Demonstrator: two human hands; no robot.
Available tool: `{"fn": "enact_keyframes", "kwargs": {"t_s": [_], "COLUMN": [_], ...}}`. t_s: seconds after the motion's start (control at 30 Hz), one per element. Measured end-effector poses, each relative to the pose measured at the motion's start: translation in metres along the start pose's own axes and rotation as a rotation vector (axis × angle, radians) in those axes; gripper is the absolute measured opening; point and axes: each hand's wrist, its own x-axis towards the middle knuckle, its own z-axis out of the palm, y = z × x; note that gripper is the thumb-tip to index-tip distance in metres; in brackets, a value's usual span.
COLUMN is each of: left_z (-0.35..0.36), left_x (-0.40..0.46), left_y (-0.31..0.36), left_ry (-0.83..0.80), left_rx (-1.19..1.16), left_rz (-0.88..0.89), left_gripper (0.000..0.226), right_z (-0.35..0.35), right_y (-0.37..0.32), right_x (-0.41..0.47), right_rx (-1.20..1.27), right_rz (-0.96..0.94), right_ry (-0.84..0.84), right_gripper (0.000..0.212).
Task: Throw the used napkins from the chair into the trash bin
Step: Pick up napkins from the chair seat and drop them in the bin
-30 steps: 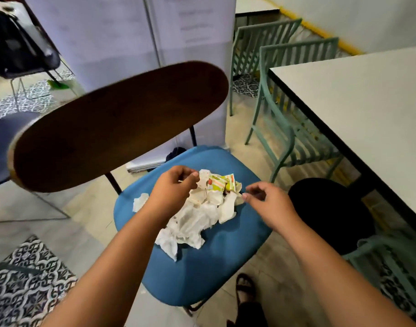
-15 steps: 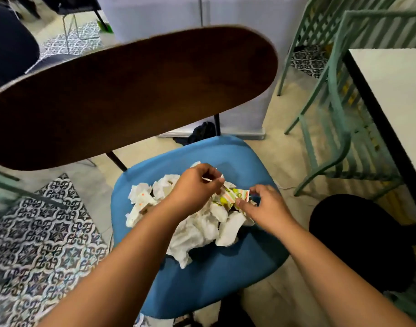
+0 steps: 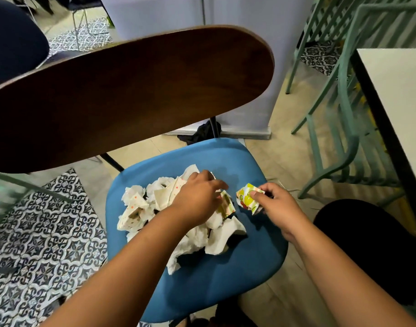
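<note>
A heap of crumpled white napkins (image 3: 152, 206) lies on the blue seat of a chair (image 3: 225, 274) with a dark wooden backrest (image 3: 131, 95). My right hand (image 3: 276, 206) pinches a colourful printed napkin (image 3: 248, 198) just right of the heap, lifted off it. My left hand (image 3: 197, 197) rests on top of the heap, fingers spread over the napkins and pointing right. A second printed napkin (image 3: 227, 205) lies under the left fingertips. The black round trash bin (image 3: 367, 246) stands on the floor to the right of the chair.
A white table with a dark edge (image 3: 395, 109) is at the right, with green metal chairs (image 3: 339, 114) beside it. A dark blue chair (image 3: 13, 36) stands far left. Patterned floor tiles (image 3: 44, 232) lie left of the seat. A white panel (image 3: 225, 20) stands behind the chair.
My right hand has taken the printed napkin and drawn it right, away from the heap. My left hand has opened and spread over the napkins. The view has moved closer.
</note>
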Motion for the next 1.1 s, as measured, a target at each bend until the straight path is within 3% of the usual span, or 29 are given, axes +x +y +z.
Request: {"fn": "enact_keyframes", "kwargs": {"t_s": [0.2,0.43,0.67,0.93,1.1], "left_z": [0.005,0.003,-0.013,-0.035,-0.037], "left_x": [0.012,0.026,0.028,0.001,-0.04], "left_y": [0.011,0.01,0.007,0.011,0.017], "left_ry": [-0.062,-0.094,-0.062,0.065,0.034], "left_rx": [0.258,0.273,0.122,-0.31,-0.503], "left_rz": [0.164,0.222,0.246,0.222,0.263], "left_gripper": [0.043,0.024,0.019,0.006,0.027], "right_z": [-0.008,-0.01,-0.017,-0.012,0.008], "right_y": [0.01,0.012,0.009,0.006,0.021], "right_x": [0.006,0.007,0.004,-0.049,-0.109], "right_rx": [0.139,0.207,0.29,0.385,0.365], "right_rz": [0.067,0.082,0.09,0.025,-0.03], "right_ry": [0.006,0.024,0.102,0.339,0.51], "right_gripper": [0.012,0.011,0.006,0.006,0.005]}}
